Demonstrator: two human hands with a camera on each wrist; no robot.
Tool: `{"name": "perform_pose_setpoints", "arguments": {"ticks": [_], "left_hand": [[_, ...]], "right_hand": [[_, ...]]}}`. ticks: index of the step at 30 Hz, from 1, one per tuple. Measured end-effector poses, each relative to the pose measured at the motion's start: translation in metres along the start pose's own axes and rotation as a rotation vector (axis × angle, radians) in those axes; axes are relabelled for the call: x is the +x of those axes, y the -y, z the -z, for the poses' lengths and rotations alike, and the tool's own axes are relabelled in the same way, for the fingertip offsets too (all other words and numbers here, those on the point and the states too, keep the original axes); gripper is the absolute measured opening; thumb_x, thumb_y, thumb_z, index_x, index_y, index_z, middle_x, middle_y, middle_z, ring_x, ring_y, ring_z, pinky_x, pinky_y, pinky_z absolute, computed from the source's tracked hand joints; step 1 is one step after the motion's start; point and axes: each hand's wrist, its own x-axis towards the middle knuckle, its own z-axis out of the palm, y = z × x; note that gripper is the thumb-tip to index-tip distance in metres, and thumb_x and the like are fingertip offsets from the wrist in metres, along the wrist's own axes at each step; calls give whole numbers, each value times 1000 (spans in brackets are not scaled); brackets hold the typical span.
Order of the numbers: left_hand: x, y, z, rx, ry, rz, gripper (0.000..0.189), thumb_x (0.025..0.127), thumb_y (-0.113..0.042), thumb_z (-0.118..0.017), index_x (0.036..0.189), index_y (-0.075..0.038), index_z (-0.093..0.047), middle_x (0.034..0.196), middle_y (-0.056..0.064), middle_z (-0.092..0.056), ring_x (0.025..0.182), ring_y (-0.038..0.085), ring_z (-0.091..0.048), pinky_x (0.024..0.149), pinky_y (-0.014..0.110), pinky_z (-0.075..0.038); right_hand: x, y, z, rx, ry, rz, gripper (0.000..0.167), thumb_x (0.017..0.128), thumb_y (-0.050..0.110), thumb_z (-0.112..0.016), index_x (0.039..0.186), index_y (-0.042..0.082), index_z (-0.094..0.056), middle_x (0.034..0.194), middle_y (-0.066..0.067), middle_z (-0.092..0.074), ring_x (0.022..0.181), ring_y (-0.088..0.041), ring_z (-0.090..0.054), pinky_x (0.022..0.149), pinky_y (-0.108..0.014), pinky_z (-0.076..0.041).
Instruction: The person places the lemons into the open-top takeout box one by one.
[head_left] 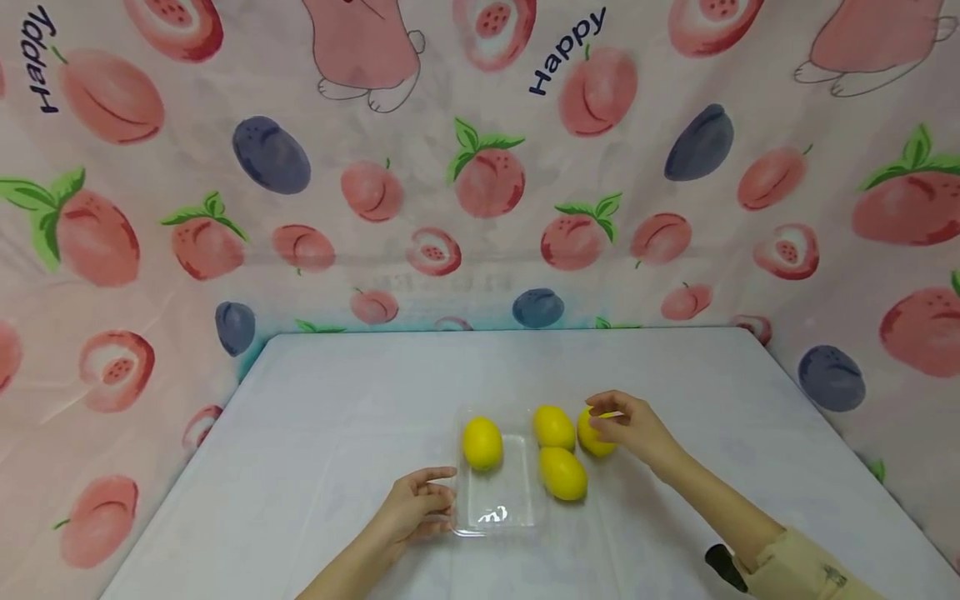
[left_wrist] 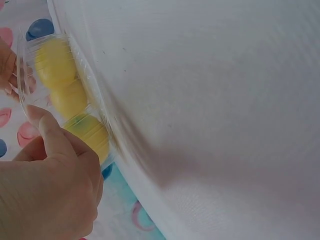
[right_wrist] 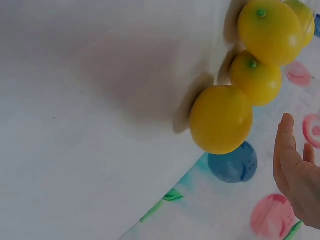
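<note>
A clear plastic box (head_left: 497, 500) lies on the white table with one yellow lemon (head_left: 482, 444) inside, near its back left. My left hand (head_left: 416, 507) holds the box at its left side; in the left wrist view a fingertip (left_wrist: 37, 114) is on the thin rim. Just right of the box three more lemons sit close together: a back one (head_left: 553, 427), a front one (head_left: 564, 474) and a right one (head_left: 596, 433). My right hand (head_left: 633, 429) hovers by the right lemon, partly covering it in the head view. The right wrist view shows its fingers extended and apart from the fruit.
The white table (head_left: 337, 400) extends around the box and lemons. Behind and beside it hangs a pink cloth (head_left: 480, 275) printed with peaches and plums. A dark object (head_left: 723, 568) shows next to the right sleeve (head_left: 795, 567).
</note>
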Motion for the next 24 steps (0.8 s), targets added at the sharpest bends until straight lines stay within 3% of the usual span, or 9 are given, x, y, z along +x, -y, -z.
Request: {"name": "perform_pose_setpoints", "arguments": {"ticks": [10,16,24], "left_hand": [[0,-2,-1,3,3,-9,48,87,2,-58,133,6,-43,84,0,-60,70,10,-60,64,24,-59],[-1,-2,-1,-1,12,-1,48,88,2,-58,133,6,-43,88,4,-61,70,10,-60,64,24,-59],[-1,-2,0,-9,15,4,49,87,3,-57,134,6,-42,85,0,-59,70,10,-59,64,24,-59]], "right_hand": [[2,-5,18,-13,1,0,40,94,14,-56,126,-8,-47,122,-30,-51,98,-31,-60,81,-33,-58],[10,-14,24,22,27,-41,45,95,18,-55,129,-9,-44,125,-30,-48,102,-30,-59,85,-36,-57],[17,-26,30,30,14,-66,47,96,16,-53,130,-13,-40,124,-31,-47,100,-27,-59,86,-40,-56]]}}
